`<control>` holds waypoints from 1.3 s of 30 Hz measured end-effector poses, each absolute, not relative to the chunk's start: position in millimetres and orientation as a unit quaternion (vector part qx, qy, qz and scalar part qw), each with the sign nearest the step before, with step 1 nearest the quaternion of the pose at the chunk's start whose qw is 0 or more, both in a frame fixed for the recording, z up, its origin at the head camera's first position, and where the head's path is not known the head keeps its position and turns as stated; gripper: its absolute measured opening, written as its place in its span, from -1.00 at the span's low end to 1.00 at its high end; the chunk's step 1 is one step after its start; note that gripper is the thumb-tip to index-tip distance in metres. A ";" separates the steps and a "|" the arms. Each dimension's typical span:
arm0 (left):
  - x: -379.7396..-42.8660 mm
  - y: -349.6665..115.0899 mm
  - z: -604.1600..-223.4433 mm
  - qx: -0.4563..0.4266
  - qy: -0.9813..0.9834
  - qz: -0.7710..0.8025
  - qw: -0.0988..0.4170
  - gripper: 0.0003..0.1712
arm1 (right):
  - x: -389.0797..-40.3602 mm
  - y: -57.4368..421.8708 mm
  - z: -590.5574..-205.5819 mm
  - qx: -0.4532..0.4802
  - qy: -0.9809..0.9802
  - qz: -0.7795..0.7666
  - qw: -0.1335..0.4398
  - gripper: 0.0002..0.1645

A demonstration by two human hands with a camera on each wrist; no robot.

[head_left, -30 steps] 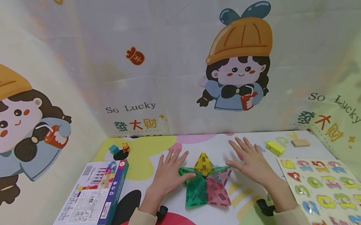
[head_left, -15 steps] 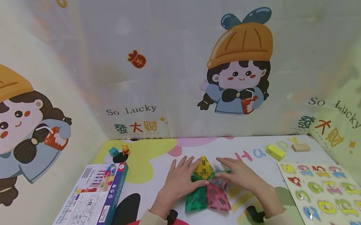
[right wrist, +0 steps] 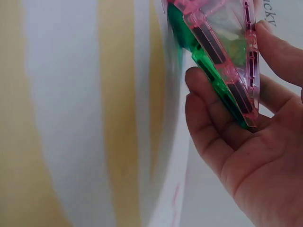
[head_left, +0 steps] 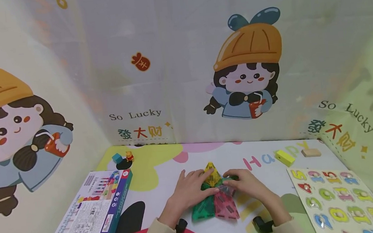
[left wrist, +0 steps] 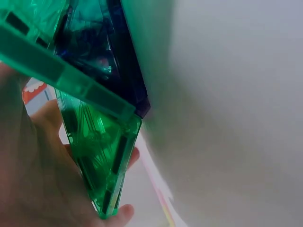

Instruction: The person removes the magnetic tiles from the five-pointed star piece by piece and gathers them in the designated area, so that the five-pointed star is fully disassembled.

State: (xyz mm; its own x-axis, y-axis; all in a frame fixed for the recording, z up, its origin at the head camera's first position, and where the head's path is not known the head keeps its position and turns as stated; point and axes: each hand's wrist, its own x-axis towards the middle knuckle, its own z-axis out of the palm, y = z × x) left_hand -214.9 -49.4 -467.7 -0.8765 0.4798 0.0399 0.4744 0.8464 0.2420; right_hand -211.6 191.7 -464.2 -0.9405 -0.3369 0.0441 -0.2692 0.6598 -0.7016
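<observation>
A star-like build of see-through magnetic tiles stands in the middle of the table, with a yellow point at the back, a green tile at front left and a pink tile at front right. My left hand holds the star's left green point, its fingers bent around it. On the other side, my right hand grips the right point, where a pink-edged tile meets a green tile. Its thumb and curled fingers sit on either side. Both hands partly hide the star's side points.
A boxed set lies at left. A blue cube and a small bear figure sit at back left. Toward the right are a yellow block, a wooden block and a number puzzle board.
Both hands, earlier spread beside the star with fingers extended, have moved inward to its left and right points and their fingers have curled around them. The star stays about where it was.
</observation>
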 end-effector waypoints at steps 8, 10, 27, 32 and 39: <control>-211.8 -53.4 -464.4 0.248 0.963 0.107 0.012 -0.19 | -210.8 186.6 -468.4 -0.147 0.895 -0.418 0.054 -0.72; -210.6 -53.7 -464.1 0.246 0.963 0.111 0.017 -0.19 | -209.4 187.4 -467.1 -0.135 0.887 -0.437 0.070 -0.73; -213.3 -51.8 -465.5 0.235 0.964 0.124 0.028 -0.18 | -213.2 203.5 -466.6 -0.012 0.787 -0.609 0.100 -0.68; -213.1 -51.3 -464.5 0.231 0.964 0.128 0.032 -0.17 | -212.9 206.6 -467.2 -0.006 0.768 -0.633 0.099 -0.68; -214.2 -49.5 -465.3 0.227 0.965 0.127 0.033 -0.18 | -212.1 214.7 -466.9 -0.019 0.745 -0.659 0.099 -0.69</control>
